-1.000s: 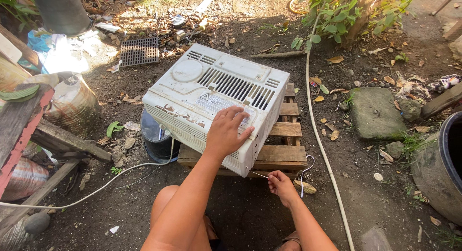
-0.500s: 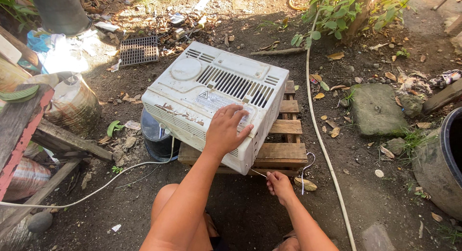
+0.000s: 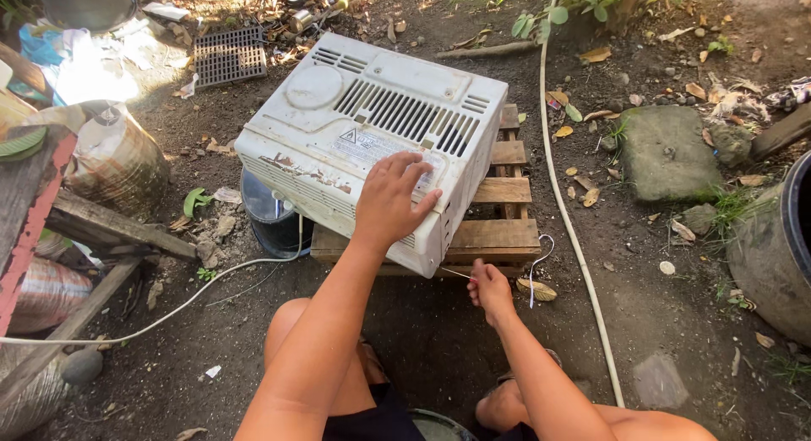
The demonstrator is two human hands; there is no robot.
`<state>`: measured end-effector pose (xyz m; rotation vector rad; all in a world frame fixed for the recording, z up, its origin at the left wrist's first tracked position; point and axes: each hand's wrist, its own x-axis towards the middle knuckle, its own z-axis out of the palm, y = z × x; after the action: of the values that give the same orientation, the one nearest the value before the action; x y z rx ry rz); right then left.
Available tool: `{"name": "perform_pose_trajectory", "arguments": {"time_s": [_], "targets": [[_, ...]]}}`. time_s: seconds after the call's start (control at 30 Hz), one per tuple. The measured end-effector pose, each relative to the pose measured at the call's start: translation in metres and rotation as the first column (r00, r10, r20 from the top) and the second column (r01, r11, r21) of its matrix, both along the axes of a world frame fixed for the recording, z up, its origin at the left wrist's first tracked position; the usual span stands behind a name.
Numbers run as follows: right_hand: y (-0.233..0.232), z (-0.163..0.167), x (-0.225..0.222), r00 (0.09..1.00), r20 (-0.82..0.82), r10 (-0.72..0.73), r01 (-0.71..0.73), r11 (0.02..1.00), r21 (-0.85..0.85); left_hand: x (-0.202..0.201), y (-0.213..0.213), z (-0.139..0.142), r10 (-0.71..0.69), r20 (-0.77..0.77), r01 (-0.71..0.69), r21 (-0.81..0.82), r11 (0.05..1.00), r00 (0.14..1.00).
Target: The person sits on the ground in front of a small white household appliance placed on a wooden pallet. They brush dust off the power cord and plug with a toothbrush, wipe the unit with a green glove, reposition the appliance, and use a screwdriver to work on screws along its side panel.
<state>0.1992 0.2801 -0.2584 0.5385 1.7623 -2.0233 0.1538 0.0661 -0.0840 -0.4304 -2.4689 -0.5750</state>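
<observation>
Outdoors, the left hand (image 3: 390, 200) lies flat, fingers spread, on a white window air conditioner (image 3: 372, 133) resting on a wooden pallet (image 3: 505, 230); the right hand (image 3: 490, 291) pinches a thin screwdriver (image 3: 454, 274) at its lower corner.

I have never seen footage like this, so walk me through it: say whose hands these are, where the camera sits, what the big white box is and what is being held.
The one view comes from a camera worn on a person's head, looking down, so the two bare arms reaching in from the bottom are that person's own; their knees show below. The left hand lies flat, fingers spread, on a white window air conditioner with vent slots, which is tilted on a wooden pallet on bare earth. The right hand is closed around a thin screwdriver whose tip points at the unit's lower edge. Around it lie a pale hose, a flat stone, a dark grille, dry leaves and a black tub.
</observation>
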Motion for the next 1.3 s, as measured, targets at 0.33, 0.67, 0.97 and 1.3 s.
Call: {"name": "perform_pose_trajectory", "arguments": {"time_s": [0.33, 0.67, 0.97, 1.3], "targets": [[0.006, -0.016, -0.001, 0.975, -0.212, 0.070, -0.081, 0.996, -0.041, 0.001, 0.000, -0.001, -0.019, -0.028, 0.019, -0.010, 1.000, 0.999], [0.005, -0.001, 0.002, 0.979, 0.135, 0.154, -0.161, 0.986, 0.043, 0.001, 0.001, -0.001, 0.014, 0.019, -0.013, -0.051, 0.999, 1.000], [0.009, -0.022, 0.000, 0.949, -0.279, 0.146, -0.148, 0.989, 0.013, 0.002, 0.000, -0.001, -0.011, -0.023, 0.011, -0.031, 0.999, 1.000], [0.001, -0.008, 0.007, 0.996, 0.093, 0.011, -0.003, 0.996, -0.084, 0.003, 0.000, -0.001, -0.019, -0.031, 0.018, -0.009, 1.000, 0.999]]}}
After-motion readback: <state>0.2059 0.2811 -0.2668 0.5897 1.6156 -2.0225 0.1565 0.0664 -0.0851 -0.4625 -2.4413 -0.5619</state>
